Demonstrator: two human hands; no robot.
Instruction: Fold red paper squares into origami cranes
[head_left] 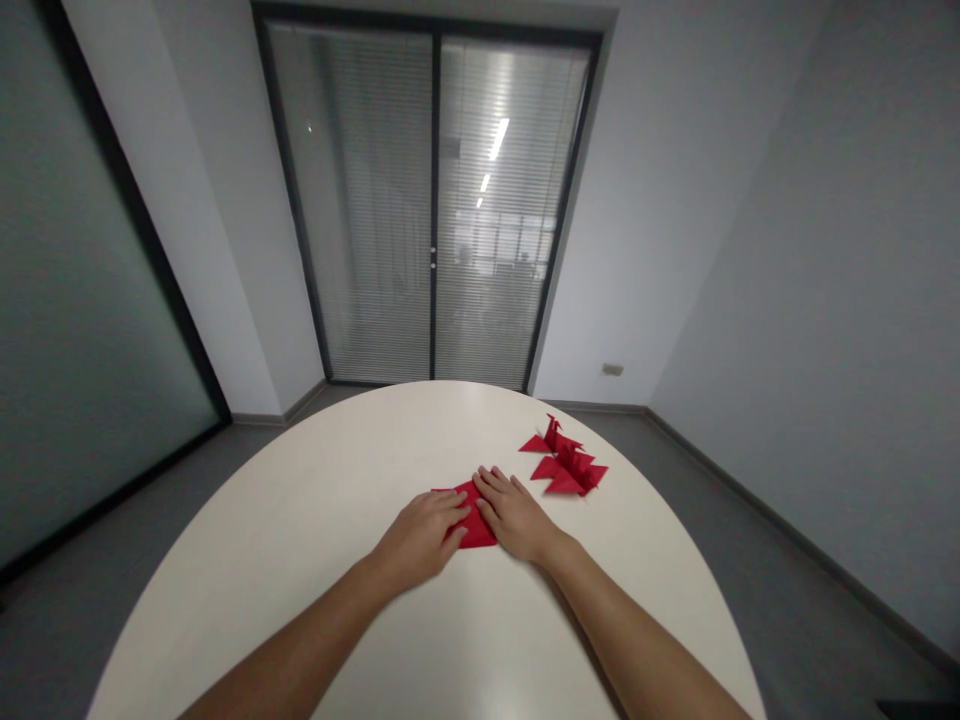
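A red sheet of paper (471,512) lies flat on the white round table (315,520), partly folded. My left hand (420,535) rests on its left side with the fingers stretched out and pressing down. My right hand (514,515) lies flat on its right side, fingers extended toward the paper's far edge. Both hands cover much of the sheet. Just beyond my right hand sit several folded red paper figures (566,465) in a small cluster.
The table's curved edge (675,520) drops off to a grey floor on all sides. A glass double door with blinds (433,210) stands behind the table, with grey walls left and right.
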